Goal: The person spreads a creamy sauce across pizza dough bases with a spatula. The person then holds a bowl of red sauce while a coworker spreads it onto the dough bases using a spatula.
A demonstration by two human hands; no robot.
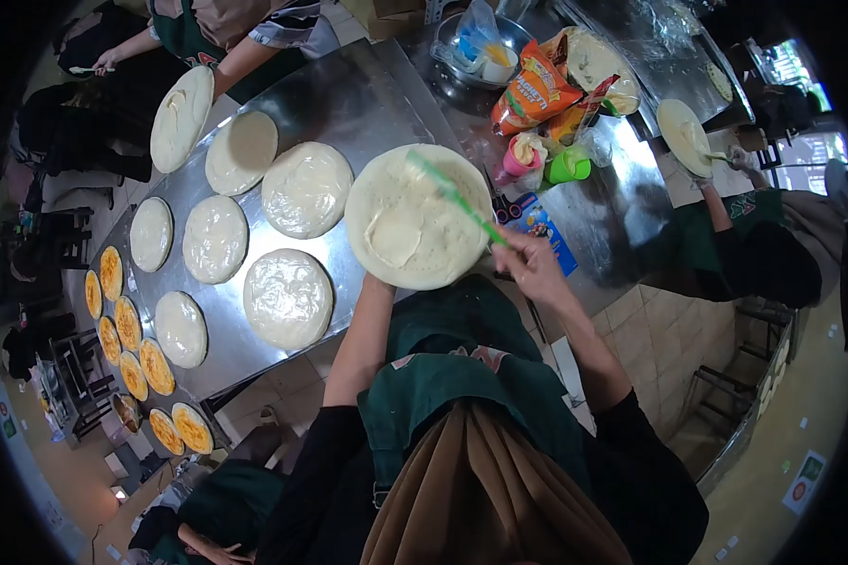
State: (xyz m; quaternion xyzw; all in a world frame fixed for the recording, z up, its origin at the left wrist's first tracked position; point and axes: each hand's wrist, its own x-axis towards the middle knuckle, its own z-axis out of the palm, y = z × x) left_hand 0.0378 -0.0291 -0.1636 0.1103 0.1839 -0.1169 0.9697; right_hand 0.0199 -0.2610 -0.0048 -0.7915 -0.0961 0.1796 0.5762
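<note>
My left hand (379, 284) holds a round pizza base (367, 202) up from below; its fingers are hidden under the base. The base is pale, dotted with small holes, and a smear of cream-coloured spread (396, 241) lies on its lower left part. My right hand (528, 261) is closed round the handle of a green spatula (466, 205). The spatula's head is blurred by motion over the upper right of the base.
Several plastic-wrapped bases (289, 298) lie on the steel table (349, 85), with orange-topped pizzas (193, 428) at its far left end. An orange spaghetti bag (537, 89), pink cup (524, 155), green cup (569, 167) and scissors (511, 207) are right. Co-workers hold bases (181, 121) nearby.
</note>
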